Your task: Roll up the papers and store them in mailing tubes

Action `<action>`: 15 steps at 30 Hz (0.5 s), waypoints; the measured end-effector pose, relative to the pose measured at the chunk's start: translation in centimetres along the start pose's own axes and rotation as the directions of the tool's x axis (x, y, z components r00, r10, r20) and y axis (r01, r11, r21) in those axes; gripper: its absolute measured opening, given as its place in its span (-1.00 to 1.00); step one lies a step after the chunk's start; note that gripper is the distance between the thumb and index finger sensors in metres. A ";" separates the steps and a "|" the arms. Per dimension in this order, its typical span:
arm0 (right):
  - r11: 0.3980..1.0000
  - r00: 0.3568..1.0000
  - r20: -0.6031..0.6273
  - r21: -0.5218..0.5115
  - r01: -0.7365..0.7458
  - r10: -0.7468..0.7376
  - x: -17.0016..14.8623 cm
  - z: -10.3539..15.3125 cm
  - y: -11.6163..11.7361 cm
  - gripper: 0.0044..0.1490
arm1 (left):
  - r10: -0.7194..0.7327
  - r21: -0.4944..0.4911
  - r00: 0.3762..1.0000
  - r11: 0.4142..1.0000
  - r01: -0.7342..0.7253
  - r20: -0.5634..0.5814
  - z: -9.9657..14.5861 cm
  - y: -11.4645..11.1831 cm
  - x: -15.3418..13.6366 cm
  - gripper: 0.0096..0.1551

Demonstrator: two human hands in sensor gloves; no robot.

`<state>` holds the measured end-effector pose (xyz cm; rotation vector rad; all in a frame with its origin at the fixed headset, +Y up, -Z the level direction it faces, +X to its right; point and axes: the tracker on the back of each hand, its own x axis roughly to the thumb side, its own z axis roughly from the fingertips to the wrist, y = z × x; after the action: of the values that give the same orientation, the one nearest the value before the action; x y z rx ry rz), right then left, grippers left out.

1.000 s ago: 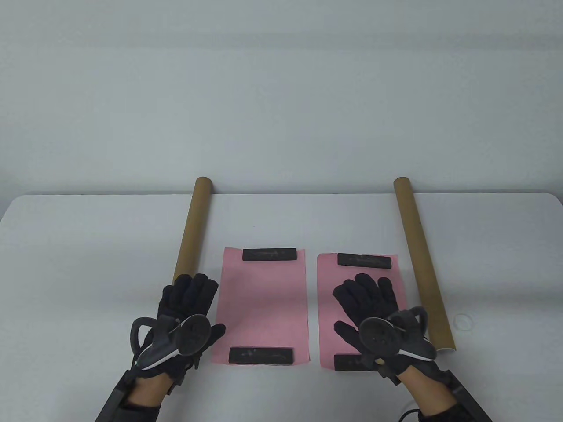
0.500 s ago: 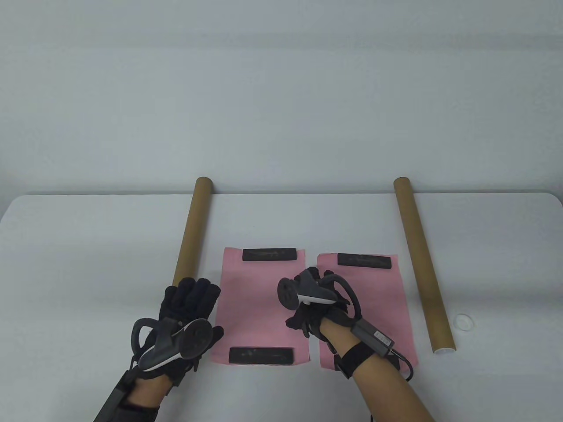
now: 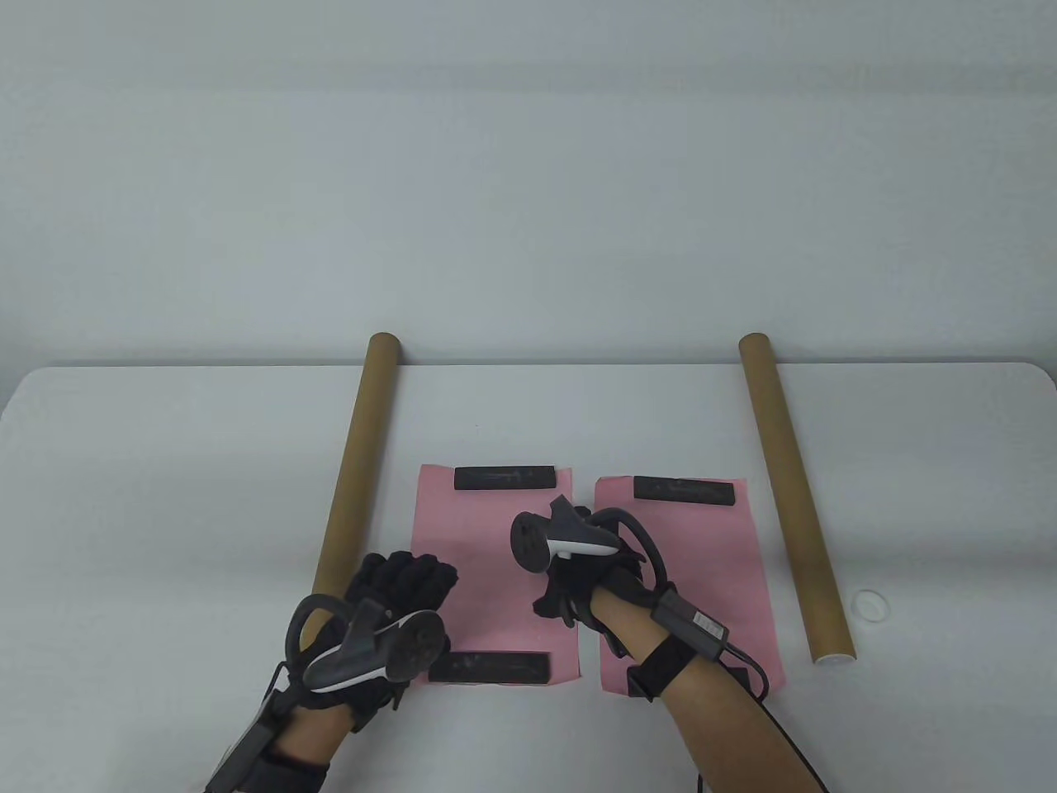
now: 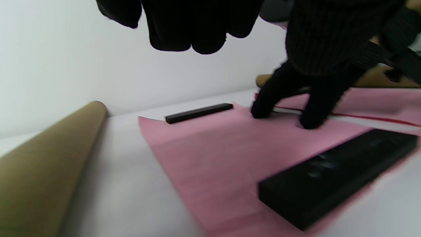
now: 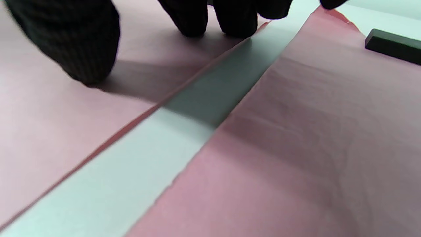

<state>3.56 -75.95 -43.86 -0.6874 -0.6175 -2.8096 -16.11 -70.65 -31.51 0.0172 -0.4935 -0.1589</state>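
Observation:
Two pink papers lie flat side by side, the left paper (image 3: 487, 570) and the right paper (image 3: 710, 562). Black bar weights sit on their ends: the far left bar (image 3: 512, 478), the near left bar (image 3: 495, 667) and the far right bar (image 3: 684, 491). A brown mailing tube (image 3: 355, 471) lies left of them, another tube (image 3: 793, 496) right. My left hand (image 3: 405, 578) hovers open over the left paper's left edge. My right hand (image 3: 578, 591) touches the left paper near its right edge; its fingertips (image 5: 194, 19) and thumb (image 5: 79, 49) rest on it, apart.
A white tube cap (image 3: 871, 605) lies right of the right tube's near end. A strip of bare table (image 5: 184, 131) separates the papers. The near right bar (image 3: 640, 681) is mostly hidden under my right forearm. The left tube (image 4: 42, 171) lies close beside my left hand.
My right hand left the right paper, moved left and turned on its side, fingers now on the left paper's right edge. My left hand shifted right and nearer, over the left paper.

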 end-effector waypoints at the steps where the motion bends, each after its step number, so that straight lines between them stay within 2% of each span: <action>1: 1.000 1.000 0.004 0.001 0.009 -0.009 -0.1 0.0 0.0 0.14 | -0.002 -0.015 1.000 1.000 0.002 0.022 -0.3 -0.2 0.7 -0.07; 3: 1.000 1.000 0.007 -0.001 0.011 -0.011 -0.1 0.0 0.1 0.15 | 0.004 -0.070 0.998 0.998 0.000 0.068 -1.0 -0.8 1.8 -0.14; 9: 1.000 1.000 0.009 0.006 -0.002 0.002 0.0 0.0 0.0 0.14 | -0.066 -0.195 0.989 0.977 0.091 0.134 -2.7 -3.2 3.9 -0.17; 15: 1.000 1.000 0.016 0.003 0.005 -0.005 -0.1 0.0 0.0 0.15 | -0.044 -0.246 0.984 0.965 0.086 0.172 -3.2 -4.4 4.5 -0.21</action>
<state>3.61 -76.00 -43.91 -0.7103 -0.6263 -2.8094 -11.29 -75.75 -32.48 -0.2315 -0.6358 -0.2885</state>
